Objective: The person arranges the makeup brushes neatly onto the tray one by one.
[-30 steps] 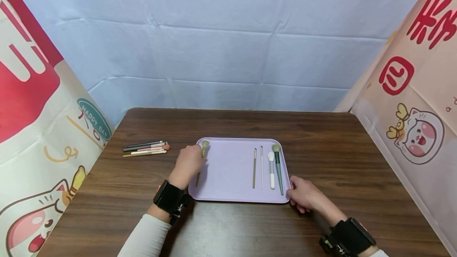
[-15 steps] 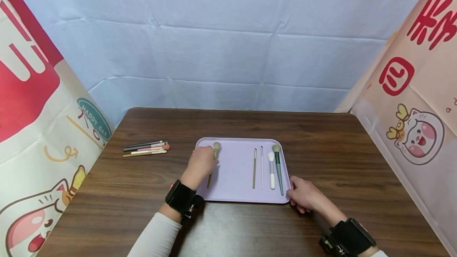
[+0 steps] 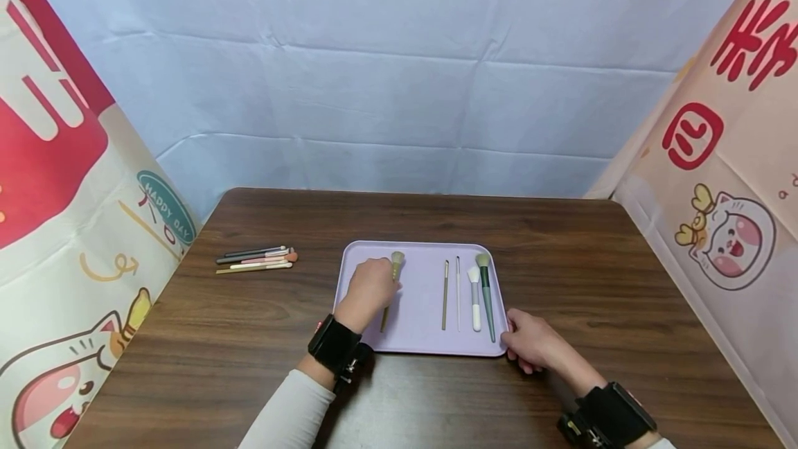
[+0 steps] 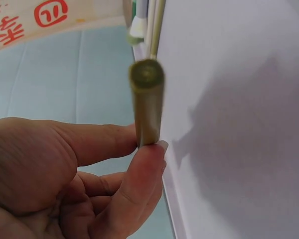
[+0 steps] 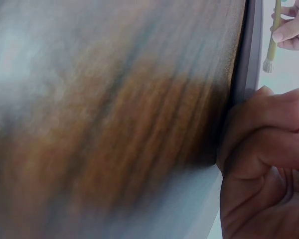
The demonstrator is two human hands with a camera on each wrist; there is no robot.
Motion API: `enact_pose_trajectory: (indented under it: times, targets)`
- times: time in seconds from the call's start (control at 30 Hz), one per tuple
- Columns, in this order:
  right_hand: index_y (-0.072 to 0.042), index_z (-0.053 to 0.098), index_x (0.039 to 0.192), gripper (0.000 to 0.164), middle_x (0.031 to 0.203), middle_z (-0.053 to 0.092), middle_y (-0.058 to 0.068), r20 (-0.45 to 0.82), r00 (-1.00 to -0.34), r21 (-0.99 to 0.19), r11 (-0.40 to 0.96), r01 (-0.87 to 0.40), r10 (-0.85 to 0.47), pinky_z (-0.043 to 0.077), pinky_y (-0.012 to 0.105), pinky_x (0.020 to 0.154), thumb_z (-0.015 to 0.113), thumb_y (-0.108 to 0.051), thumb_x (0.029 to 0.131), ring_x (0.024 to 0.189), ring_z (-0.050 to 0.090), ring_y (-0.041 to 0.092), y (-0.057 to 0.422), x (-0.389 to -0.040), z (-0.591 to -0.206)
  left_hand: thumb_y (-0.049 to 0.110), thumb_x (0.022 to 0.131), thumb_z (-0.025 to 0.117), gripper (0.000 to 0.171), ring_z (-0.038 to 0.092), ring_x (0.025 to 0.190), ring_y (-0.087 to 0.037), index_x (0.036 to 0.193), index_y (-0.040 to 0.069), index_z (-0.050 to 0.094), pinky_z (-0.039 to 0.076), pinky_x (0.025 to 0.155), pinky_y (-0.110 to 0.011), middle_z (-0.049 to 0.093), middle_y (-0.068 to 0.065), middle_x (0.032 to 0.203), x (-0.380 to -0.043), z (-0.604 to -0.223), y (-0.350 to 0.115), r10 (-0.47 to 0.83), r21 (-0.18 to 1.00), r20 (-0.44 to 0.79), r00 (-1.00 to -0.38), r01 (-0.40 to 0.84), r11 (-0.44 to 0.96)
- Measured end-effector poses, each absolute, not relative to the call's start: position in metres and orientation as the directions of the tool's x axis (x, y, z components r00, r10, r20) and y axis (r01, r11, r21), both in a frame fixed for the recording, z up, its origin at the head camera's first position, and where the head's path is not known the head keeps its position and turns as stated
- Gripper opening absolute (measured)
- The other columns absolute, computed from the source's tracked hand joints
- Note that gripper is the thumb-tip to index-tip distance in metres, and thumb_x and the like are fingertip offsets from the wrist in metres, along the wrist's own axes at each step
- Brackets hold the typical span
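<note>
In the head view, my left hand [image 3: 369, 289] pinches an olive-gold makeup brush [image 3: 397, 263] by its handle over the lilac tray [image 3: 420, 303], bristles pointing away. The left wrist view has the brush's handle end [image 4: 147, 99] rising between thumb and fingers. At the tray's front right corner, my right hand [image 3: 533, 339] grips the rim; its fingers [image 5: 269, 144] look curled in the right wrist view. Lying along the tray's right half are a thin gold brush [image 3: 445, 296], a slim white brush [image 3: 458, 296], a white-and-grey brush [image 3: 476, 303] and a green brush [image 3: 486, 293].
Several more makeup brushes [image 3: 257, 260] lie in a cluster on the wooden table [image 3: 280, 220], left of the tray. A pale blue cloth [image 3: 374, 75] hangs behind the table, and printed cloths [image 3: 704, 241] stand on both sides.
My left hand has carried the olive-gold brush rightward, from the tray's left edge toward its middle. The right hand, the tray and the other brushes have stayed in place.
</note>
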State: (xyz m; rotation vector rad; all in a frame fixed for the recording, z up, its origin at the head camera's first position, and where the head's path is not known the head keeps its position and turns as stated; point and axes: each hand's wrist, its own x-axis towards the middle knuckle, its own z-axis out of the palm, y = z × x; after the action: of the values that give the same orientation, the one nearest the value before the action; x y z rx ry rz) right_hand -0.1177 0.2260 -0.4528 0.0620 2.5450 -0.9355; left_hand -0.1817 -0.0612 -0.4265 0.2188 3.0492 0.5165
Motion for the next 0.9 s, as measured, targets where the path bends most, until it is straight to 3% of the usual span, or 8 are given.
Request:
enact_pose_trajectory:
  times: [0.3,0.77,0.9]
  targets:
    - [-0.007,0.049,0.084,0.008,0.064,0.059,0.008,-0.399,-0.911,-0.611,0.771,0.179,-0.104,0.037,0.025,0.037,0.055,-0.005,0.09,0.038,0.051,0.016,0.226,-0.117,-0.453,0.022,0.085,0.082,0.025,0.068,0.071,-0.028,0.085,0.001,0.069,0.056,0.065,-0.041,0.07,-0.012,0.078,-0.184,-0.428,-0.042,0.193,0.316,0.009,-0.981,0.186,0.93]
    - [-0.007,0.049,0.086,0.008,0.064,0.059,0.008,-0.399,-0.911,-0.618,0.766,0.178,-0.11,0.039,0.026,0.037,0.056,-0.005,0.09,0.039,0.052,0.017,0.227,-0.118,-0.453,0.024,0.087,0.08,0.023,0.067,0.073,-0.024,0.088,0.002,0.072,0.055,0.067,-0.037,0.073,-0.01,0.084,-0.19,-0.429,-0.016,0.204,0.323,-0.053,-0.977,0.177,0.93]
    - [-0.007,0.049,0.086,0.009,0.064,0.059,0.008,-0.401,-0.91,-0.615,0.767,0.181,-0.107,0.04,0.027,0.037,0.056,-0.005,0.09,0.039,0.052,0.017,0.227,-0.119,-0.454,0.023,0.088,0.079,0.023,0.065,0.068,-0.022,0.09,0.001,0.073,0.053,0.063,-0.034,0.072,-0.01,0.083,-0.19,-0.432,-0.012,0.194,0.338,-0.069,-0.978,0.16,0.927]
